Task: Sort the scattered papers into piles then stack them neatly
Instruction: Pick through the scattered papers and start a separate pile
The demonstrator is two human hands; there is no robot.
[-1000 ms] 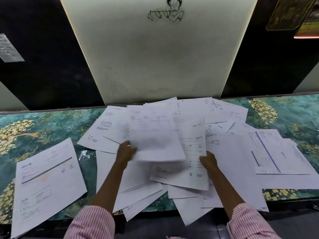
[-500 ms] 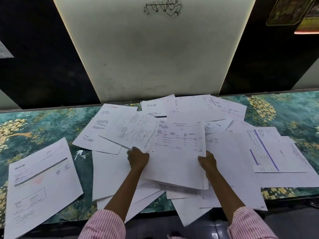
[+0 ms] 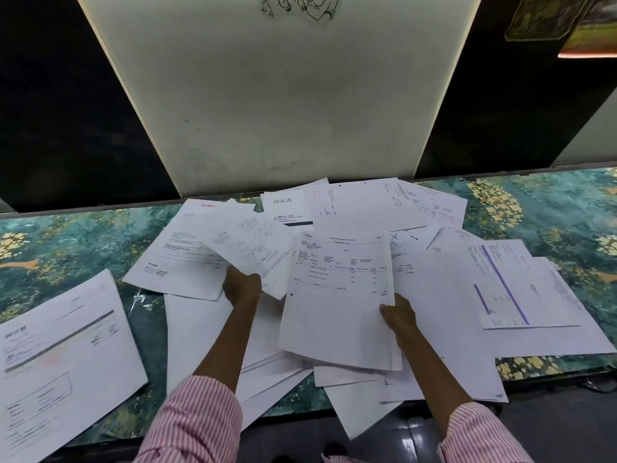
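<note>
Currently, the right grip (image 3: 399,315) pinches the right edge of a printed sheet (image 3: 337,302), long axis pointing away from the person. The left grip (image 3: 242,289) clamps a tilted second sheet (image 3: 250,245). Loose papers (image 3: 440,295) cover the tabletop (image 3: 551,212); the lone sheet (image 3: 66,345) lies left, nearer the left grip.

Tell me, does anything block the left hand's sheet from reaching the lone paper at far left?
Nothing visible does. The left hand grips the sheet; only flat papers and bare tablecloth lie between it and the lone paper.
</note>
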